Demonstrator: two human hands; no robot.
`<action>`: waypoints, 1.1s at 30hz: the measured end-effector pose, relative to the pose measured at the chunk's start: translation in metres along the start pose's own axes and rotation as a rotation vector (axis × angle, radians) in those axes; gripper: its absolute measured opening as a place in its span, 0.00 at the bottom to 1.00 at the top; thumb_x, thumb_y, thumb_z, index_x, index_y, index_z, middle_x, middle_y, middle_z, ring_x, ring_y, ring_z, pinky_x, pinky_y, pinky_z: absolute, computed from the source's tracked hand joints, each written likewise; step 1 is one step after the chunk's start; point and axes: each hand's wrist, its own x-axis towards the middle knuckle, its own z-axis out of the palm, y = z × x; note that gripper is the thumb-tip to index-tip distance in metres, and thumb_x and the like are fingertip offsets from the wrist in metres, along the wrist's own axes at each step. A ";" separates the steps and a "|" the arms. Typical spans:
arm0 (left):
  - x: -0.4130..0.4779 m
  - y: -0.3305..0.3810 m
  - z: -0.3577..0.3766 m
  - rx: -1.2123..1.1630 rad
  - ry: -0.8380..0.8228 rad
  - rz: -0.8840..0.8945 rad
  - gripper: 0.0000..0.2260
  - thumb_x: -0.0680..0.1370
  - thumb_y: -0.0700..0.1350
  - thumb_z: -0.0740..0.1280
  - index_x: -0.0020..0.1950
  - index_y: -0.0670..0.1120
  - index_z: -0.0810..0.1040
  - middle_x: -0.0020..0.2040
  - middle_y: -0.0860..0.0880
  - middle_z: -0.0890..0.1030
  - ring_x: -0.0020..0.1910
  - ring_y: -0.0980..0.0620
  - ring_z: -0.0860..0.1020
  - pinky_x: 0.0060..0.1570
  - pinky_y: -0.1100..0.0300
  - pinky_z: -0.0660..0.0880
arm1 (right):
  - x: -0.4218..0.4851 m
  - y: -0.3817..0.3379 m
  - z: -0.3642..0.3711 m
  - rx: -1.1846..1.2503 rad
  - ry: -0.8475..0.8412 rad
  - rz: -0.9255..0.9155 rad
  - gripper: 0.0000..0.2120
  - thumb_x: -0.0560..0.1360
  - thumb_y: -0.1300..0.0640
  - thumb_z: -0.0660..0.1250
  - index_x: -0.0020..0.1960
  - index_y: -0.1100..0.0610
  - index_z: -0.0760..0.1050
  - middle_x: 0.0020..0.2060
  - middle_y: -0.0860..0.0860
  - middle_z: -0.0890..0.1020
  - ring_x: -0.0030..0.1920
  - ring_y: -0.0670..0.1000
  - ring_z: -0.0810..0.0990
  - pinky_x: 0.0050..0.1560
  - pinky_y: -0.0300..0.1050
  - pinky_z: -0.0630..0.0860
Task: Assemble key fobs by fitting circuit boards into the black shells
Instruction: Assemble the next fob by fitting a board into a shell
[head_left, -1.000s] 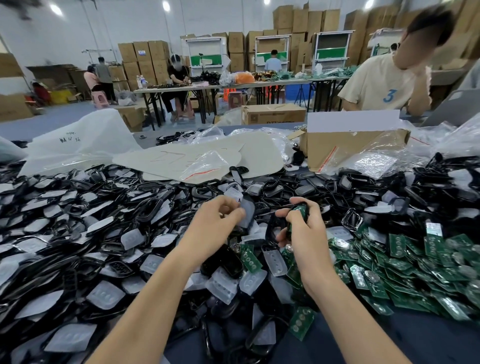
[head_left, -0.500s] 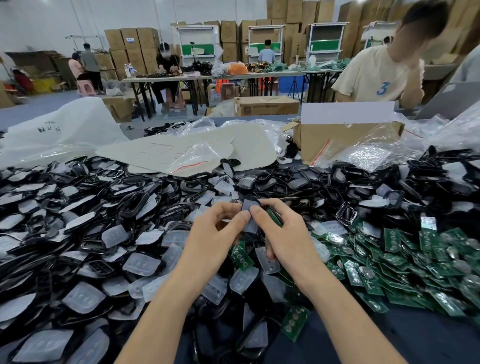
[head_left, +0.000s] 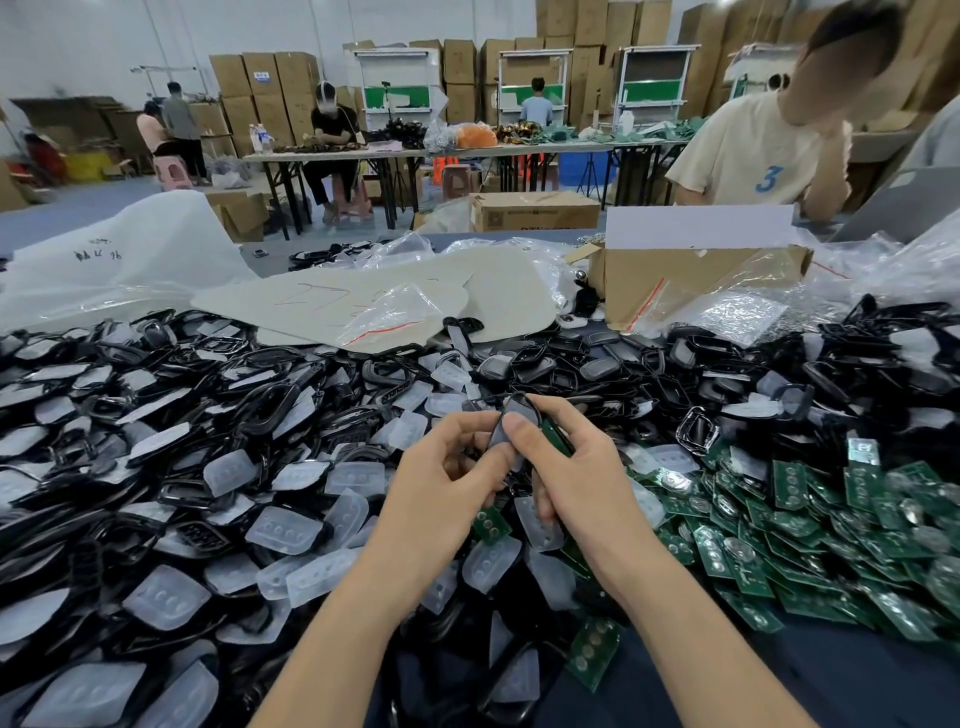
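Head view: I see my left hand (head_left: 447, 470) and right hand (head_left: 569, 467) pinching 1 black shell (head_left: 503, 435); the right also grips a green circuit board (head_left: 555, 438).

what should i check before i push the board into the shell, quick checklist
1. Grip on the black shell: the left hand pinches it and the thumb of the right hand rests on it: ok.
2. Board in hand: the right hand holds a green circuit board beside the shell: ok.
3. Board seated in the shell: it sits outside, off to the side: not ok.
4. Board facing the right way: fingers hide most of it: cannot tell.
5. Shell cavity free of stray parts: hidden: cannot tell.
6. Spare boards nearby: the pile of circuit boards lies to the right: ok.
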 end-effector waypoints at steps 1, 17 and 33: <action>0.000 0.001 0.001 -0.002 0.004 0.005 0.08 0.79 0.46 0.71 0.56 0.56 0.81 0.45 0.51 0.83 0.37 0.54 0.78 0.42 0.55 0.80 | 0.001 0.000 0.000 0.015 0.004 0.003 0.07 0.77 0.44 0.70 0.55 0.36 0.78 0.20 0.51 0.71 0.20 0.48 0.68 0.22 0.39 0.67; -0.004 0.001 0.011 0.143 0.156 0.115 0.07 0.78 0.45 0.71 0.52 0.57 0.81 0.38 0.61 0.80 0.36 0.62 0.77 0.36 0.70 0.71 | 0.001 -0.004 0.002 -0.034 0.053 -0.062 0.05 0.78 0.50 0.71 0.52 0.41 0.79 0.27 0.42 0.78 0.25 0.42 0.73 0.27 0.33 0.69; -0.009 -0.006 -0.007 0.566 0.464 0.855 0.01 0.81 0.41 0.62 0.52 0.46 0.72 0.59 0.54 0.75 0.62 0.67 0.73 0.57 0.75 0.70 | -0.018 -0.008 0.004 -0.821 0.303 -1.151 0.05 0.81 0.61 0.65 0.53 0.52 0.72 0.55 0.48 0.75 0.23 0.51 0.70 0.20 0.42 0.68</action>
